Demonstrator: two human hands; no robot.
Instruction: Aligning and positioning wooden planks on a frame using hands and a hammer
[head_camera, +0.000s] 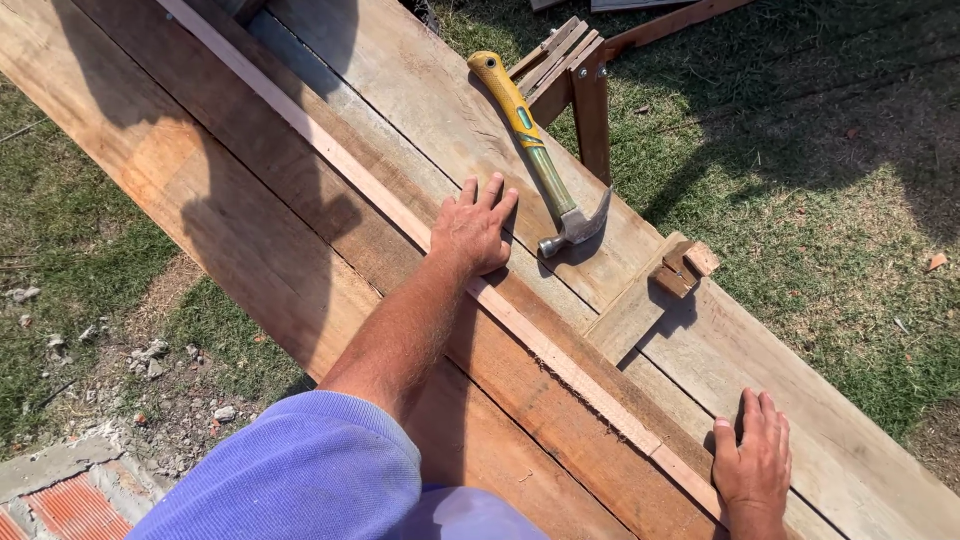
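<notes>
Pale wood forms the thin strip (400, 205) that runs diagonally along the stacked planks (250, 190), from the upper left down to the lower right. It looks light, stiff along its length yet likely to bow or snap if lifted by one end; a grip at two well-separated points would probably suit it best. The left hand (473, 228) lies flat with fingers spread, its palm pressing on the strip. The right hand (752, 458) rests flat beside the strip's lower end, fingers close together. A yellow-handled claw hammer (535, 150) lies on the planks just beside the left hand. A small wooden block (685, 265) sits at the planks' edge, above a sawhorse (585, 75) on grass (820, 150). Both strip ends are cut off, and shadow hides the upper planks' grain.
</notes>
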